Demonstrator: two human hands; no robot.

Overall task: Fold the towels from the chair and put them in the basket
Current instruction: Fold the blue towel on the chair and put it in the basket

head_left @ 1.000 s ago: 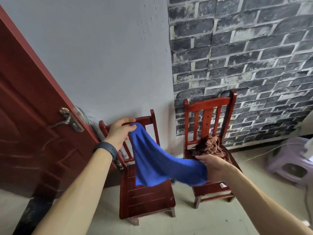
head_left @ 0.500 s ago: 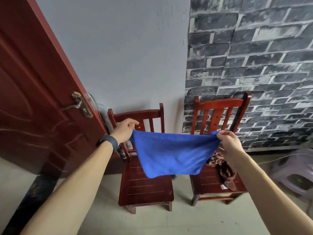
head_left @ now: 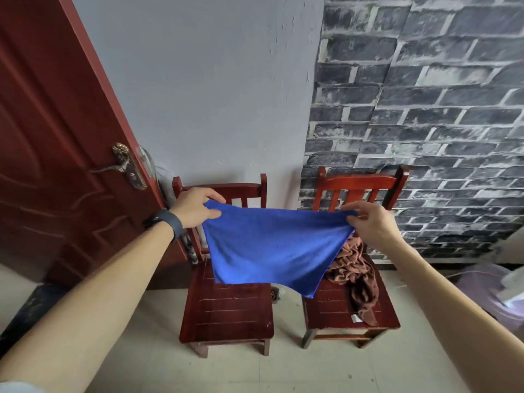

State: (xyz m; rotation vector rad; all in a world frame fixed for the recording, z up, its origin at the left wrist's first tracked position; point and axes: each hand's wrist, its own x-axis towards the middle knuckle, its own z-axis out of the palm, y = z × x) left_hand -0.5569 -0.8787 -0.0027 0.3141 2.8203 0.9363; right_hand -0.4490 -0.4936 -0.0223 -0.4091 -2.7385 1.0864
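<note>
A blue towel [head_left: 269, 248] hangs spread out in the air in front of two red wooden chairs. My left hand [head_left: 195, 208] pinches its upper left corner and my right hand [head_left: 368, 222] pinches its upper right corner, so the top edge is stretched between them. A crumpled brown towel [head_left: 354, 273] lies on the seat of the right chair [head_left: 351, 313], partly hidden behind the blue towel. The left chair [head_left: 226, 307] has a bare seat. No basket is in view.
A dark red door [head_left: 56, 165] with a brass handle [head_left: 124, 165] stands open at the left, close to the left chair. A grey wall and brick-pattern wall lie behind the chairs. A pale purple plastic stool [head_left: 493, 293] sits at the right edge on the tiled floor.
My right hand has lifted the towel's other corner from low near the right chair up to the level of my left hand, and the towel now hangs spread flat between both hands.
</note>
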